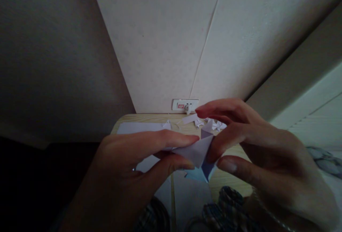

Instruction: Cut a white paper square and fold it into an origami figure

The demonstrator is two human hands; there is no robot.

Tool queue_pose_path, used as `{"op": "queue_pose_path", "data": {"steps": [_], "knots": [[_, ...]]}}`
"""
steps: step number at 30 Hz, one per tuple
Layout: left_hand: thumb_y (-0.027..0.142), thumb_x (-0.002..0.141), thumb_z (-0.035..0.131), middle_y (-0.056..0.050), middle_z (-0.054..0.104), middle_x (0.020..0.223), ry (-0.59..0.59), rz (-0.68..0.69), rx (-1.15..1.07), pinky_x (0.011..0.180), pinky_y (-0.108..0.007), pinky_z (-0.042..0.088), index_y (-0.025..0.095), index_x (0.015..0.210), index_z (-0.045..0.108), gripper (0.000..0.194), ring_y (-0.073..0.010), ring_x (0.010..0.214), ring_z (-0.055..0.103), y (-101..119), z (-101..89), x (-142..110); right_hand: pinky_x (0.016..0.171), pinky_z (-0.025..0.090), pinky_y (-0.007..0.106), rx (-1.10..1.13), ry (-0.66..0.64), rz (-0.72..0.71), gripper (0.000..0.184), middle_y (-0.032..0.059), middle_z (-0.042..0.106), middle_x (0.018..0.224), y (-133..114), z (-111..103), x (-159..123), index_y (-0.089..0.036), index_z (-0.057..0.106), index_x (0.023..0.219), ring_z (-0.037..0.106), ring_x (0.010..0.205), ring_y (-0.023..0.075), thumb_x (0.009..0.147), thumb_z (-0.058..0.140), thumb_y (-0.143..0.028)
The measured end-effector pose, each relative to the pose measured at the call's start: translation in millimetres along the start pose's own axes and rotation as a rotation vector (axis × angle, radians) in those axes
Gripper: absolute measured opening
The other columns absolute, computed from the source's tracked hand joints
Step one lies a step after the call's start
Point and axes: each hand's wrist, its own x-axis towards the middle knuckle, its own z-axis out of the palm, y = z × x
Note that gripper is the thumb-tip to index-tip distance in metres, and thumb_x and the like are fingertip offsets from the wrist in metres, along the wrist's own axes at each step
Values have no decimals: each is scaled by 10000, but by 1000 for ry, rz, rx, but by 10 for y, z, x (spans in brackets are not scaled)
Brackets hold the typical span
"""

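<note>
A folded piece of white paper (194, 151) is held up above the table, with creased flaps standing out at its top and right side. My left hand (133, 161) pinches its left part between thumb and forefinger. From the right, my right hand (256, 146) reaches to the paper, its bent forefinger pressed into the open fold and its thumb close to the right edge. The other fingers of that hand are lifted and curved. Below the paper shows a light blue piece (197, 175); whether it is joined to the paper I cannot tell.
Small folded paper pieces (219, 126) lie at the table's back, near the wall. White sheets (191, 198) lie on the wooden table (232, 182), below the hands and at the back left. A wall socket (185, 104) with a plug sits just above the table's far edge.
</note>
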Motion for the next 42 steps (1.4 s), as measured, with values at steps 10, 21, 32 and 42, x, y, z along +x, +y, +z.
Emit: {"op": "queue_pose_path", "data": {"steps": [10,21,32,42], "knots": [[261,837,699,197,802,940,-72,15,81,827,-153,592,389,893,767,156,-97,776,771,43,-25,-4,991,520,229,-51,9,35,141,-46,588,1285,-58,47,3,-269,646,783,591,1204,153,921,627,-284],[290,925,577,103,809,1012,-38,62,254,841,-208,616,311,983,770,203,-153,849,787,66,-17,-47,965,555,346,-83,175,98,159,-14,594,1287,-113,210,23,-268,645,783,576,1244,232,872,606,-142],[228,879,615,104,804,1055,-54,47,153,838,-214,619,323,1029,748,222,-157,890,781,39,-3,-56,928,567,323,-80,172,72,143,-10,620,1246,-124,218,57,-258,620,765,615,1197,220,857,610,-149],[204,916,557,46,806,1060,-161,228,122,789,-193,613,292,1068,724,243,-151,897,768,61,-45,-33,961,554,440,-162,175,83,98,33,600,1316,-121,218,34,-254,632,809,603,1211,289,893,603,-213]]}}
